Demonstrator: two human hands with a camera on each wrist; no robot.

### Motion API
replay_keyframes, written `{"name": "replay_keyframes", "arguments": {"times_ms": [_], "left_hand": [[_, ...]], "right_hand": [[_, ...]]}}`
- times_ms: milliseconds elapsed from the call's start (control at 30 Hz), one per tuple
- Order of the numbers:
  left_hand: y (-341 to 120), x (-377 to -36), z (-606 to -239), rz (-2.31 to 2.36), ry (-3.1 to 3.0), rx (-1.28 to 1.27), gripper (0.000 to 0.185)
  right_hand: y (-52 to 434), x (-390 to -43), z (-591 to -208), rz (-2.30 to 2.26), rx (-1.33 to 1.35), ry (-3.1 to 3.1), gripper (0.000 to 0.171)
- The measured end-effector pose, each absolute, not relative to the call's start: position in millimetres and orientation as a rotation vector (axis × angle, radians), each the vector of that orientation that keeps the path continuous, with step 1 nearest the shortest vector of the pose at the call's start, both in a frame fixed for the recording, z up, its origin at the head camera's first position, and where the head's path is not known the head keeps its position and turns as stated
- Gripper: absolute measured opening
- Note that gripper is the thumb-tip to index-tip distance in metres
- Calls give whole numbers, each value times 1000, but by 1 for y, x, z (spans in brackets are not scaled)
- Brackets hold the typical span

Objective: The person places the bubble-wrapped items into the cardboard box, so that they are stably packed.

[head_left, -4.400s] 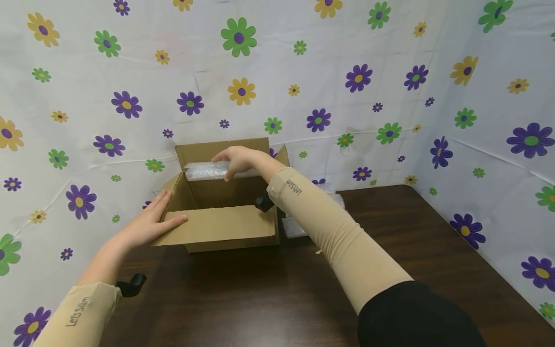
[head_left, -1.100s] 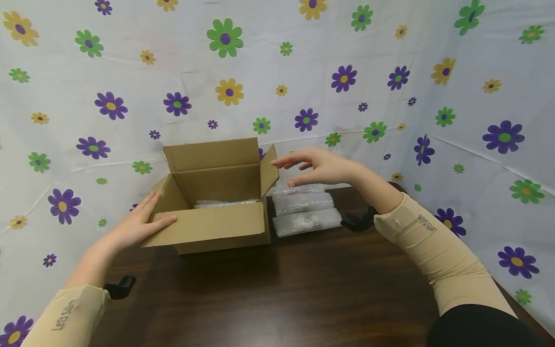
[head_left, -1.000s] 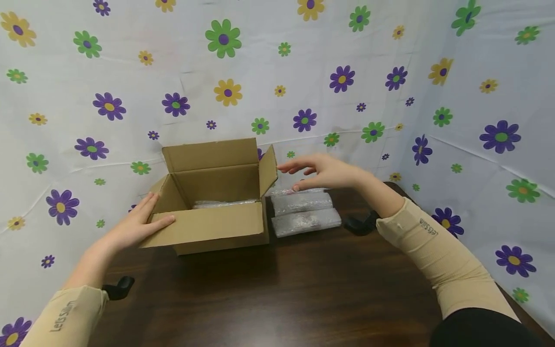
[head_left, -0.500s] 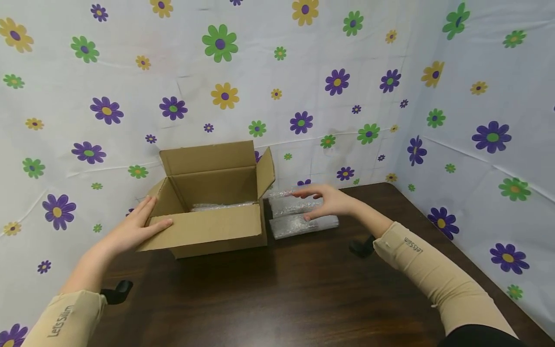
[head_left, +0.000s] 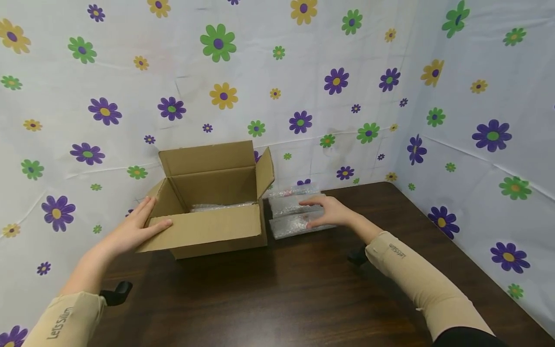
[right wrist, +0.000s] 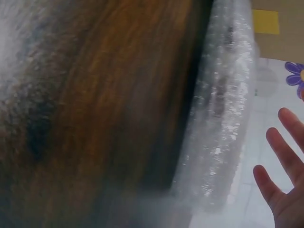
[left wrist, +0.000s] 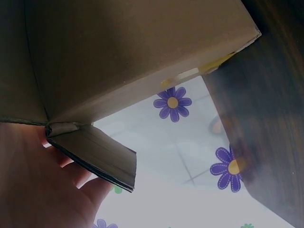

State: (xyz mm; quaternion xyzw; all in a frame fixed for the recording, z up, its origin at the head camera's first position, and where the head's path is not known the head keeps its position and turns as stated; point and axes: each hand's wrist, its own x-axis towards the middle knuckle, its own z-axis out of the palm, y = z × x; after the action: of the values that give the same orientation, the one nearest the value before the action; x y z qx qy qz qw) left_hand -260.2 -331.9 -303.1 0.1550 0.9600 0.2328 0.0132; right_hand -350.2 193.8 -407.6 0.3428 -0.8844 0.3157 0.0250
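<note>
An open cardboard box (head_left: 217, 248) stands on the dark wooden table. My left hand (head_left: 125, 233) rests on its near left corner, the thumb lying on the front flap and the fairly straight fingers against the left flap. In the left wrist view part of those fingers is hidden by a flap (left wrist: 97, 154). My right hand (head_left: 331, 213) hovers over the bubble-wrapped packages right of the box, thumb and fingers spread apart, gripping nothing. The nearest bubble-wrapped package (head_left: 288, 225) lies below it. Bubble wrap (head_left: 223, 206) also shows inside the box; whatever it covers is unclear.
Behind the nearest package lie another bubble-wrapped package (head_left: 284, 204) and more bubble wrap (head_left: 295, 191). The box's right flap (head_left: 264, 172) sticks up beside them. A flowered cloth wall (head_left: 260, 72) closes off the back of the table (head_left: 277, 294).
Earlier my right hand held a bubble-wrapped package over the box; that package is gone from the hand. The hand has since moved right and lowered over the other packages. My left hand stays put.
</note>
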Motion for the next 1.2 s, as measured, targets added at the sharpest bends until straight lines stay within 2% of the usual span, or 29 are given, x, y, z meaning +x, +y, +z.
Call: {"name": "replay_keyframes", "arguments": {"times_ms": [500,1200], "left_hand": [[-334,-263,-305,724,2992,492,94],[-333,-263,-303,725,2990,489,93]], "right_hand": [[183,-358,-428,871,1133,-2796,74],[176,-359,-431,615,1091,-2869,71]]}}
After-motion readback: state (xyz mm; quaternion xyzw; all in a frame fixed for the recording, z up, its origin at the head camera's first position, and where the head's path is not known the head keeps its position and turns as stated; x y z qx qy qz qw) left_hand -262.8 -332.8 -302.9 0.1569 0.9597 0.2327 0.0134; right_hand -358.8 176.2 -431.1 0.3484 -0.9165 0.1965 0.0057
